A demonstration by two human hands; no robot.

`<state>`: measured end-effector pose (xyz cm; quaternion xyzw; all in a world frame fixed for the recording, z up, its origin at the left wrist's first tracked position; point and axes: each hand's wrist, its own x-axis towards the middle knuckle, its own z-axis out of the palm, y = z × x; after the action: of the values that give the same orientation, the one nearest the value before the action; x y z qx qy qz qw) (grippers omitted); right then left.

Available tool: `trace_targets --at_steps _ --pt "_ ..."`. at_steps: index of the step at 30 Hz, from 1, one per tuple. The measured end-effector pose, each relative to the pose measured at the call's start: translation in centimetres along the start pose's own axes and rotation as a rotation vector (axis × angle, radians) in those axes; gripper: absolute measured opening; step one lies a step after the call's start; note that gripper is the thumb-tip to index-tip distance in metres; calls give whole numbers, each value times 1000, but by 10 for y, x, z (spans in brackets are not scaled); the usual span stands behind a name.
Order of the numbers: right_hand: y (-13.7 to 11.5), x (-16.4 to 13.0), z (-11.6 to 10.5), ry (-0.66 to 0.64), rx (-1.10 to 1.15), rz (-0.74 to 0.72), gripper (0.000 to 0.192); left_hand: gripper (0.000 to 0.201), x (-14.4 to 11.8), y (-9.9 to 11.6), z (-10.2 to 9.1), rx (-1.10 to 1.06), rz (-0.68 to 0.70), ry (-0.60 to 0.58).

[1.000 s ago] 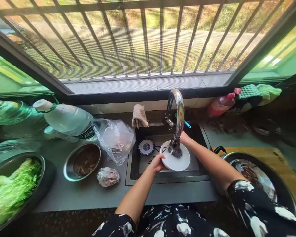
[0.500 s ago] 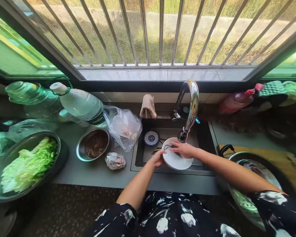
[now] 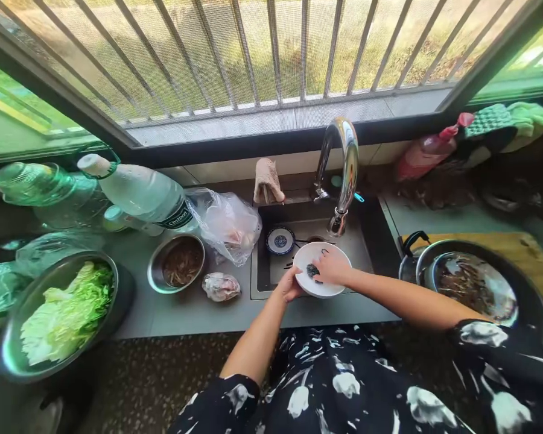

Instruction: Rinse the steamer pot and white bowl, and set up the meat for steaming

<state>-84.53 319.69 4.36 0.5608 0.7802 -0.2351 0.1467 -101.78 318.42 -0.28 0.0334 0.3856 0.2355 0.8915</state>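
A white bowl (image 3: 330, 288) is tilted over the near edge of the sink, its inside facing up. My left hand (image 3: 289, 286) grips its left rim, thumb on the rim and fingers underneath. Inside the bowl, my right hand (image 3: 333, 269) lies with fingers apart against the surface. A dark speckled patch shows by its fingertips; I cannot tell whether it is a pattern or something loose. Behind the bowl, the sink (image 3: 355, 234) holds a small blue-and-white dish (image 3: 280, 241) and dark chopsticks, partly hidden. The chrome faucet (image 3: 350, 163) hangs above the bowl, with no water visible.
Left on the counter are a steel basin (image 3: 9, 337) of cabbage (image 3: 70, 316), a small steel bowl (image 3: 183, 265), a wrapped bundle (image 3: 221, 287), a plastic bag (image 3: 228, 226) and a large bottle (image 3: 140, 190). At right, a pot (image 3: 531, 295) stands on a wooden board (image 3: 516, 247).
The bowl has tilted and turned a little, uncovering the dark patch. My right hand has shifted within it. The camera view has swung, bringing more of the pot into sight.
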Motion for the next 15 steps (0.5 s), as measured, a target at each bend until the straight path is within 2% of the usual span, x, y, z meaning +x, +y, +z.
trace_targets --at_steps 2,5,10,15 --pt "-8 6 -1 -13 87 24 38 48 -4 -2 -5 -4 -2 26" --pt "-18 16 -6 39 211 100 36 41 -12 -1 -9 -2 18 26" --pt "-36 26 -17 86 293 68 28 39 -19 7 -4 43 -30 9" --pt "-37 33 -32 135 361 319 33 44 -17 17 3 80 77 -36"
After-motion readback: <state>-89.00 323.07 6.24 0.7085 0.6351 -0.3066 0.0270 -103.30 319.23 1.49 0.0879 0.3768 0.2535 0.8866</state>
